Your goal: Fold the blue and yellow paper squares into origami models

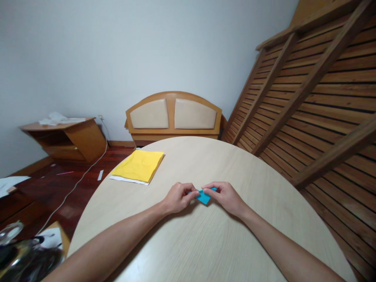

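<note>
A small blue piece (204, 197), which looks like folded paper, is held between the two hands at the middle of the near half of the bench (223, 164). Its lower part makes a point toward the person; its upper edge is partly covered by the fingers. Whether it touches the surface below, I cannot tell.

The left hand (179, 197) has its grip closed on the left end of the blue piece, with the thumb pressed toward the bent fingers. The right hand (225, 196) pinches the upper right part in a similar way, its thumb lying on the near side. The fingertips of both hands are near each other, and the forearms come in from the two lower corners.

The bench is round, with a pale wood grain. On its left side, well apart from the hands, lies a stack of yellow sheets (138, 164), with a white sheet (129, 180) showing under its near edge.

Beyond the far rim stands a padded headboard (172, 113) before a plain wall (132, 51). To the right, a slatted wooden frame (305, 86) leans at a slant. To the left, a low cabinet (91, 141) carries crumpled white material (57, 118), and a pale cable (78, 182) runs over the dark red floor (88, 176).
</note>
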### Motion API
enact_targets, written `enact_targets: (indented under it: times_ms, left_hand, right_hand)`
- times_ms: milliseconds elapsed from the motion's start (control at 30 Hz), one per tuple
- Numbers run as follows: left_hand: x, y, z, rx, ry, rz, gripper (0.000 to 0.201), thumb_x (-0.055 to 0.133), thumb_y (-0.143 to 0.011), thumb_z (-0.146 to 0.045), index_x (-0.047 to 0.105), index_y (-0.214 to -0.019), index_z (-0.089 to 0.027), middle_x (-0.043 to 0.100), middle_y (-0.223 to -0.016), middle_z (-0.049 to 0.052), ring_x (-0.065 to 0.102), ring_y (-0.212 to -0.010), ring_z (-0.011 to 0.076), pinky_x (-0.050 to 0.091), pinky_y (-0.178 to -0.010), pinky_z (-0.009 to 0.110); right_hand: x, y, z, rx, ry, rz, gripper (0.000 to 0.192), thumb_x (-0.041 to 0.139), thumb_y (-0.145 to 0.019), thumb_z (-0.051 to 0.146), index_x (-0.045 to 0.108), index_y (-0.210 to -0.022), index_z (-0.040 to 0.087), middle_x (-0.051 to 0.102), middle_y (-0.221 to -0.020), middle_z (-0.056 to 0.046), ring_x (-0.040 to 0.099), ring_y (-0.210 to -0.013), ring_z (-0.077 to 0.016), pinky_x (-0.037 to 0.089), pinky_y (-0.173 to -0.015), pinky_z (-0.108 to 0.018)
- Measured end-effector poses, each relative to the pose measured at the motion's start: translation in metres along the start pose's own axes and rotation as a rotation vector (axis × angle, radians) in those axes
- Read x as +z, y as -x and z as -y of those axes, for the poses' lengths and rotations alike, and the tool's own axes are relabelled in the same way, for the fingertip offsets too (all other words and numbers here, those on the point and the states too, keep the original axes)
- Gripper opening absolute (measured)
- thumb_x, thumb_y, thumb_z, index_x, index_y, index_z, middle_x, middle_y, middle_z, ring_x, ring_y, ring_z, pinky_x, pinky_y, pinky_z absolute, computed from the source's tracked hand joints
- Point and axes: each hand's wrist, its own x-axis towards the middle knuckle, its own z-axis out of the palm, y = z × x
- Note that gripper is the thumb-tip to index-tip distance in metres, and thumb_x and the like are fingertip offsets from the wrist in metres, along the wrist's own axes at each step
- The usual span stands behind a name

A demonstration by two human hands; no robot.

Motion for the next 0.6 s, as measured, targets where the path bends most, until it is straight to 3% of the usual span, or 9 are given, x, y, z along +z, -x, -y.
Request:
enact_targets:
  times_ms: [133,300,400,600]
  left_hand:
    - [0.001,0.001,0.003,0.003,0.056,0.021,0.038,0.053,-0.092,-0.043,0.07,-0.08,-0.012,0.055,-0.057,-0.001,0.039,-0.052,0.0095,0.027,-0.05,0.02]
    - [0.004,0.0,0.007,-0.022,0.135,-0.046,0.038,0.054,-0.092,-0.045,0.068,-0.081,-0.011,0.054,-0.059,-0.001,0.04,-0.052,0.0092,0.029,-0.05,0.021]
    - [0.004,-0.001,0.008,-0.03,0.145,-0.078,0.038,0.055,-0.092,-0.045,0.067,-0.08,-0.011,0.057,-0.061,0.0,0.043,-0.054,0.0097,0.031,-0.051,0.021]
    - [-0.002,-0.001,-0.007,0.0,-0.183,0.034,0.026,0.057,-0.09,-0.036,0.072,-0.084,-0.016,0.067,-0.066,0.002,0.054,-0.055,0.0114,0.035,-0.054,0.022]
  right_hand:
    - [-0.001,0.001,-0.001,-0.006,-0.001,0.031,0.034,0.069,-0.083,0.049,0.078,-0.091,0.018,0.077,-0.089,-0.008,0.069,-0.086,-0.0233,0.052,-0.079,-0.034]
    - [0.0,-0.001,-0.003,0.06,-0.13,-0.025,0.05,0.066,-0.083,0.055,0.072,-0.111,0.014,0.075,-0.086,-0.008,0.068,-0.077,-0.0199,0.052,-0.069,-0.032]
    - [-0.001,-0.002,-0.003,0.047,-0.205,-0.014,0.048,0.064,-0.084,0.057,0.072,-0.107,0.015,0.075,-0.091,-0.009,0.068,-0.083,-0.0204,0.053,-0.078,-0.034]
    - [-0.002,0.002,0.005,0.031,-0.121,0.063,0.041,0.064,-0.086,0.054,0.076,-0.095,0.016,0.075,-0.086,-0.006,0.067,-0.084,-0.021,0.052,-0.079,-0.034]
